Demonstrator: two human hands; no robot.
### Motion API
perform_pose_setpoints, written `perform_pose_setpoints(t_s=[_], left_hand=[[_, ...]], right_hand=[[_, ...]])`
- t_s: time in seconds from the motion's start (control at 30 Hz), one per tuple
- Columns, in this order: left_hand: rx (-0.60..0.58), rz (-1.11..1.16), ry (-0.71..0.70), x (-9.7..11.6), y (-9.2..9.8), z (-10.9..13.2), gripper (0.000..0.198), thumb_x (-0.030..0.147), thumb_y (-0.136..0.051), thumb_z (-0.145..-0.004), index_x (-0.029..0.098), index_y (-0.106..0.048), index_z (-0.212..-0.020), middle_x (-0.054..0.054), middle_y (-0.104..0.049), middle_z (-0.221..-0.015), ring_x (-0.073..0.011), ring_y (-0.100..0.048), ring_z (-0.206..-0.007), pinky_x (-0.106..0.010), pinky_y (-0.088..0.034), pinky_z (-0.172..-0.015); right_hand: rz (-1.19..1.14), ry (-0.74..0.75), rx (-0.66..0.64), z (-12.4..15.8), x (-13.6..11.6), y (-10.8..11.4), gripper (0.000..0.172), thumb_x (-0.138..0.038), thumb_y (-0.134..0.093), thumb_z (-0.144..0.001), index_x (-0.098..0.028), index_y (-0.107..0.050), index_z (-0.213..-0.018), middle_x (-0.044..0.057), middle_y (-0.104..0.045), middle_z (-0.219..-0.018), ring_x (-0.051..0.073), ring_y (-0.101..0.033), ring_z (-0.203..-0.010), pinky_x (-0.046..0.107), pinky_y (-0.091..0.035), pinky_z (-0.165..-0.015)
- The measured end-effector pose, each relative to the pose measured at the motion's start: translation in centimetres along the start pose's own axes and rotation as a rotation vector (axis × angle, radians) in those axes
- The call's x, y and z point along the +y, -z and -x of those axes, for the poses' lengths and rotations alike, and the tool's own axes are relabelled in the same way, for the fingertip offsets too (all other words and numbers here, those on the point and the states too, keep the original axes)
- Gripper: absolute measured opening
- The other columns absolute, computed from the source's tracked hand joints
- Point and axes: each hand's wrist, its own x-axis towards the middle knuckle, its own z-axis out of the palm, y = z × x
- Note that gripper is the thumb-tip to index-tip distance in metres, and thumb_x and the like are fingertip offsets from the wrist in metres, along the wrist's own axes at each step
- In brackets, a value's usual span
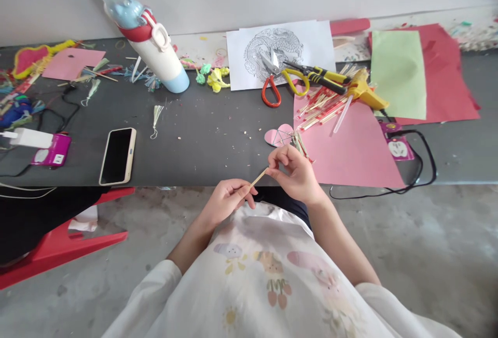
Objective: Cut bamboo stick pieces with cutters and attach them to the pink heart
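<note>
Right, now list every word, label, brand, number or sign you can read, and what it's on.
None can be read.
Thin stick between left hand and right hand: no lettering visible.
Phone: dark screen, no text.
White paper: dragon drawing, no readable words.
Pliers, left purple box, right purple box: any marks too small or blurred.
Shirt: pictures, no readable words.

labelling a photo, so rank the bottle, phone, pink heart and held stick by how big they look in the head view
1. Bottle
2. Phone
3. Pink heart
4. Held stick, judging only the part that shows
</note>
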Motion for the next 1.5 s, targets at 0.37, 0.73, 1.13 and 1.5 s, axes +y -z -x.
perform_pose_setpoints(t_s=[0.37, 0.73, 1.13, 1.5], left_hand=[[-0.100, 0.265, 0.026, 0.8, -1.2, -1.3, 0.033, 0.048, -0.065, -0.085, 0.015, -0.068, -0.080, -0.002, -0.064, -0.053, -0.0028, -0.022, -0.038, -0.023, -0.014, -0.041], [0.225, -0.031, -0.134, 2.3, -0.8, -2.8, 0.030, 0.047, -0.066, -0.086, 0.017, -0.068, -0.092, -0.001, -0.069, -0.068, -0.0059, -0.046, -0.048, -0.019, -0.034, -0.043], [0.054, -0.512, -0.240, 3.2, -5.5, -6.6, 0.024, 0.044, -0.058, -0.091, 0.021, -0.067, -0.093, -0.001, -0.076, -0.085, -0.0162, -0.072, -0.080, -0.024, -0.054, -0.072], [0.071, -0.787, -0.315, 4.4, -8.1, -8.5, 0.023, 0.039, -0.052, -0.096, 0.022, -0.068, -0.098, -0.001, -0.075, -0.092, -0.0159, -0.070, -0.082, -0.024, -0.050, -0.072]], right_hand=[[-0.123, 0.080, 0.029, -0.1, 0.5, 0.6, 0.036, -0.011, -0.063, -0.084, -0.025, -0.031, -0.079, -0.003, -0.049, -0.079, 0.012, -0.048, -0.072, 0.027, -0.045, -0.067], [0.221, -0.222, 0.283, 2.5, 1.6, 5.0, 0.023, -0.022, -0.062, -0.085, -0.022, -0.041, -0.077, -0.005, -0.045, -0.073, 0.010, -0.045, -0.064, 0.025, -0.038, -0.061], [0.267, -0.376, 0.108, 4.6, 1.0, 5.1, 0.023, -0.037, -0.052, -0.095, -0.021, -0.068, -0.095, 0.004, -0.070, -0.086, 0.017, -0.066, -0.082, 0.030, -0.051, -0.075], [0.083, -0.338, 0.362, 3.4, 0.2, 7.8, 0.019, -0.034, -0.056, -0.090, -0.019, -0.062, -0.082, 0.001, -0.065, -0.073, 0.013, -0.062, -0.066, 0.026, -0.050, -0.064]])
